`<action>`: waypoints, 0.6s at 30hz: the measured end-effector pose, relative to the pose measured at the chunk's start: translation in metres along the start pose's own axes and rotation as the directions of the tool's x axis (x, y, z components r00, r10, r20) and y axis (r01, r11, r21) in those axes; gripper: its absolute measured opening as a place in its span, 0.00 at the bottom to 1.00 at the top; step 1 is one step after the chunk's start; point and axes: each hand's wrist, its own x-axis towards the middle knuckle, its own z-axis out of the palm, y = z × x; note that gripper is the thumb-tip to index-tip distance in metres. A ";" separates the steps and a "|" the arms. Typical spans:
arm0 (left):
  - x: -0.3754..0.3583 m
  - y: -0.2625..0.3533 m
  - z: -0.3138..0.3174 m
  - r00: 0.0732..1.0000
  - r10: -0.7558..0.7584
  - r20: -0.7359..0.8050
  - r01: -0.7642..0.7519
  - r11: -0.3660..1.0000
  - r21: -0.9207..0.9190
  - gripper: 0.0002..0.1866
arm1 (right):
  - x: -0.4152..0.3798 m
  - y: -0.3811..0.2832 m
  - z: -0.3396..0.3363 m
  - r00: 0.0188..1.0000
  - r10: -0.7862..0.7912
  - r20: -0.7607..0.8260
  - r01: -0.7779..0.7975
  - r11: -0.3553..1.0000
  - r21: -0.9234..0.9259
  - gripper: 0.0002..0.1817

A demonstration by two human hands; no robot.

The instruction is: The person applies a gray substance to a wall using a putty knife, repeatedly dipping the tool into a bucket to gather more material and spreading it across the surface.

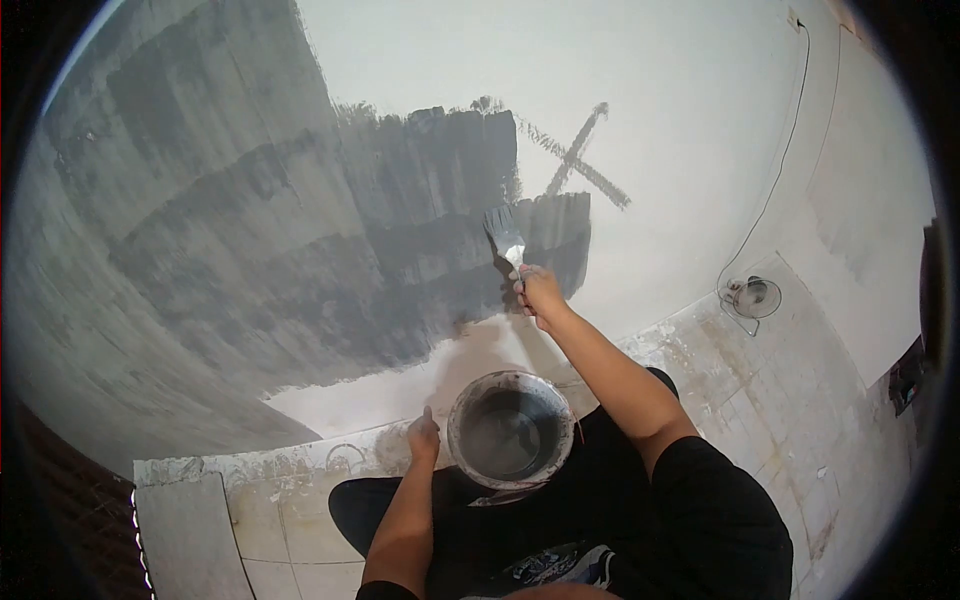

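Head view: bucket (pixel 510 432) holds grey paint (right grip (pixel 540 293) clamps brush (pixel 505 238); left hand (pixel 424 437) fisted).

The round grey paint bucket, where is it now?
In the head view, the round grey paint bucket sits low at the centre, on the person's lap, just right of the left hand and below the painted wall.

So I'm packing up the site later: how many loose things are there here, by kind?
Brush: 1, in the right hand
Bucket: 1, beside the left hand
Fan: 1, on the floor
Total: 3
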 end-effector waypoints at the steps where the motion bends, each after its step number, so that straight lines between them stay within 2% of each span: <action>1: 0.000 -0.002 0.001 1.000 -0.012 -0.010 0.012 1.000 -0.017 0.34 | 0.000 0.005 -0.002 1.000 -0.009 -0.018 0.008 1.000 -0.012 0.14; 3: 0.003 -0.004 0.001 0.999 -0.033 -0.030 0.031 0.998 -0.051 0.34 | -0.002 0.011 -0.004 0.999 -0.033 -0.044 0.031 0.999 -0.035 0.14; 5: 0.003 -0.003 0.002 0.997 0.028 -0.071 -0.031 0.999 -0.045 0.33 | -0.006 0.014 -0.006 0.996 -0.060 -0.063 0.057 0.997 -0.061 0.13; 8: 0.003 -0.004 0.005 0.993 0.081 -0.081 -0.084 0.996 -0.035 0.33 | -0.013 0.005 0.004 0.971 -0.223 -0.087 0.218 0.974 -0.065 0.14; 12: 0.002 -0.004 0.007 0.996 0.051 -0.070 -0.053 0.998 -0.034 0.33 | 0.005 -0.025 0.019 0.867 -0.491 -0.086 0.484 0.871 -0.083 0.15; 13: 0.001 0.001 0.007 0.993 0.085 -0.082 -0.086 0.996 -0.012 0.33 | 0.007 -0.041 0.025 0.837 -0.539 -0.094 0.530 0.841 -0.104 0.15; 15: -0.004 0.011 0.006 0.983 0.155 -0.103 -0.152 0.988 0.028 0.33 | 0.009 -0.070 0.038 0.719 -0.688 -0.100 0.654 0.717 -0.242 0.15; 16: -0.005 0.012 0.005 0.987 0.133 -0.091 -0.130 0.991 0.036 0.33 | 0.013 -0.080 0.042 0.650 -0.754 -0.093 0.700 0.642 -0.312 0.16; 18: -0.007 0.014 0.003 0.994 0.088 -0.066 -0.085 0.995 0.051 0.33 | 0.040 -0.085 0.049 0.678 -0.726 -0.118 0.658 0.670 -0.343 0.15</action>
